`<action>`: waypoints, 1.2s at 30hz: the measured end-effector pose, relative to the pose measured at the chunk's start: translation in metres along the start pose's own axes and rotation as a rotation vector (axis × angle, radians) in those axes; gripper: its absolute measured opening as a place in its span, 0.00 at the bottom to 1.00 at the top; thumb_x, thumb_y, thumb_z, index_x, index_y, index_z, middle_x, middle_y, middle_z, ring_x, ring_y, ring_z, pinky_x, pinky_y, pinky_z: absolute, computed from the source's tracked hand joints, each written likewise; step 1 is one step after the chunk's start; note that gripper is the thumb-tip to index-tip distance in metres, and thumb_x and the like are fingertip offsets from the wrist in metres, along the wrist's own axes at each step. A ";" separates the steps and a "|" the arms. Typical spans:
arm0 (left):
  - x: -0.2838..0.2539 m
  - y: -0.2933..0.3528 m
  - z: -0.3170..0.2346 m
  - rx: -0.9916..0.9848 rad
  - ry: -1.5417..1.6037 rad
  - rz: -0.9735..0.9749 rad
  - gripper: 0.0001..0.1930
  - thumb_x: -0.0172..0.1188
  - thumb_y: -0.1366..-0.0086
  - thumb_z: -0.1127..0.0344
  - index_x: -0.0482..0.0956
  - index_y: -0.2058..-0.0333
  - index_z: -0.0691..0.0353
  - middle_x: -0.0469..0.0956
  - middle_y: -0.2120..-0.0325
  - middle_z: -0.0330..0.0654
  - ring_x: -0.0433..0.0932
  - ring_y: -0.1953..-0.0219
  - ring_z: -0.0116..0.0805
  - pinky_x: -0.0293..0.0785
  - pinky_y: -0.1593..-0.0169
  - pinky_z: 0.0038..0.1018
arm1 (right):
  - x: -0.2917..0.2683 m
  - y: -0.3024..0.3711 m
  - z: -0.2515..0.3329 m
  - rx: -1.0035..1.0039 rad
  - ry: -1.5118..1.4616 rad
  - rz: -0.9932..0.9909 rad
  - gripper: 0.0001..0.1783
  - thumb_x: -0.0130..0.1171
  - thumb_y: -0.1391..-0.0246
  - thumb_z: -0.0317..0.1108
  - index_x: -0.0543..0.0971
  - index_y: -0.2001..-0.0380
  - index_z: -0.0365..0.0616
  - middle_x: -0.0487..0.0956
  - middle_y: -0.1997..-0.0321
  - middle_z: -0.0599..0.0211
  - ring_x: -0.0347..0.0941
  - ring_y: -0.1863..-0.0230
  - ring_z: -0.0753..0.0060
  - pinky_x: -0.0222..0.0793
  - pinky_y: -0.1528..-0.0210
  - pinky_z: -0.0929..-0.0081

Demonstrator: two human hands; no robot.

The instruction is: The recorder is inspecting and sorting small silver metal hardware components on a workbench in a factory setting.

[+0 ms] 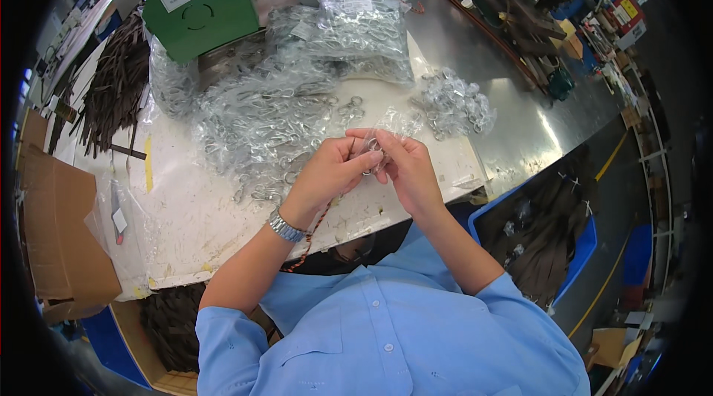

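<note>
My left hand (327, 171) and my right hand (413, 173) meet over the front of the white tabletop (223, 240). Between their pinched fingers is a small shiny metal ring piece (373, 145), partly covered by the fingertips. A clear plastic bag (399, 122) shows just beyond the right fingers; whether the ring piece is inside it I cannot tell. Several loose metal rings (351, 108) lie past my left hand. Farther left spreads a heap of metal hooks and clear plastic (256, 117). A smaller pile of bagged metal pieces (458, 102) sits beyond my right hand.
A green machine (204, 10) and a large clear bag of metal parts (364, 21) stand at the back. Dark strips (111, 91) lie far left, above a cardboard box (63, 225). A metal tabletop (512, 110) adjoins at right, with a blue bin (583, 255) below.
</note>
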State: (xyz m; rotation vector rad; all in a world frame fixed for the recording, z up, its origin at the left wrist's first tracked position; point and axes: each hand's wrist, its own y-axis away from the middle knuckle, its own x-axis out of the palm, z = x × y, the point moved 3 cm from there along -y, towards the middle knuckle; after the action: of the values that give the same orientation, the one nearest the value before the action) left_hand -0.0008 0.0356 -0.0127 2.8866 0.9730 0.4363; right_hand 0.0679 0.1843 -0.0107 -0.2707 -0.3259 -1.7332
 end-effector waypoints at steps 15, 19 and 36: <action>-0.005 0.003 -0.010 0.043 0.067 -0.123 0.11 0.67 0.25 0.64 0.89 0.51 0.63 0.86 0.70 0.33 0.63 0.80 0.12 0.56 0.76 0.15 | -0.018 -0.009 0.013 -0.036 -0.129 -0.150 0.31 0.51 0.20 0.54 0.81 0.41 0.32 0.87 0.43 0.46 0.87 0.42 0.58 0.80 0.35 0.63; -0.004 0.003 -0.014 0.096 0.079 -0.157 0.11 0.66 0.24 0.65 0.88 0.51 0.65 0.88 0.69 0.35 0.63 0.80 0.11 0.57 0.76 0.15 | -0.014 -0.009 0.011 -0.048 -0.083 -0.126 0.30 0.50 0.19 0.52 0.80 0.39 0.33 0.86 0.40 0.46 0.86 0.41 0.58 0.80 0.36 0.61; -0.002 0.007 -0.012 0.143 0.039 -0.292 0.07 0.62 0.22 0.68 0.80 0.52 0.64 0.88 0.69 0.34 0.62 0.79 0.11 0.57 0.75 0.16 | -0.002 -0.009 0.013 -0.053 -0.133 -0.093 0.29 0.47 0.18 0.51 0.79 0.38 0.33 0.87 0.42 0.46 0.86 0.41 0.60 0.82 0.37 0.64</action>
State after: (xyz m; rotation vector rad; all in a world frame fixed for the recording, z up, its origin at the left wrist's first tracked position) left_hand -0.0019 0.0280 -0.0005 2.7976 1.4601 0.4170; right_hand 0.0591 0.1921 -0.0001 -0.4165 -0.3953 -1.8214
